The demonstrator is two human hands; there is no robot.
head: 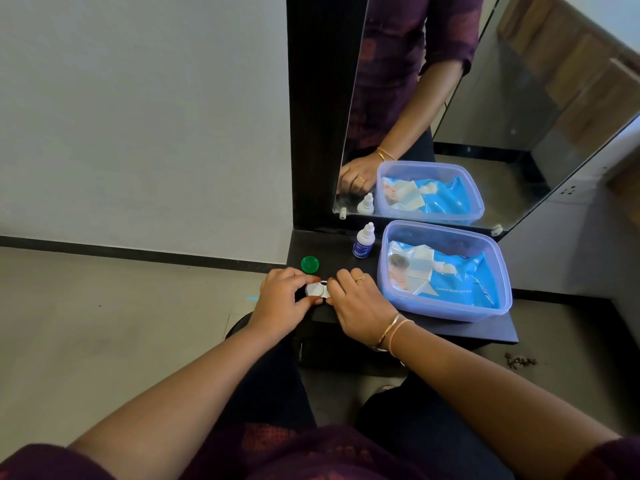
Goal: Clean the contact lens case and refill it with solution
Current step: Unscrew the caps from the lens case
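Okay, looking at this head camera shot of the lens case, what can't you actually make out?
1. Head view: the right end of the lens case lies under fingers of the right hand, so whether a cap is on there is hidden.
2. Head view: the left hand covers the case's left edge.
3. Head view: the label on the solution bottle is too small to read.
4. Head view: print on the wipes pack is blurred.

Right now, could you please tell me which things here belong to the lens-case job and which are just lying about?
For the job: contact lens case, pinched between left hand and right hand; green cap; solution bottle.
Lying about: plastic tub holding a wet-wipes pack, untouched; mirror.
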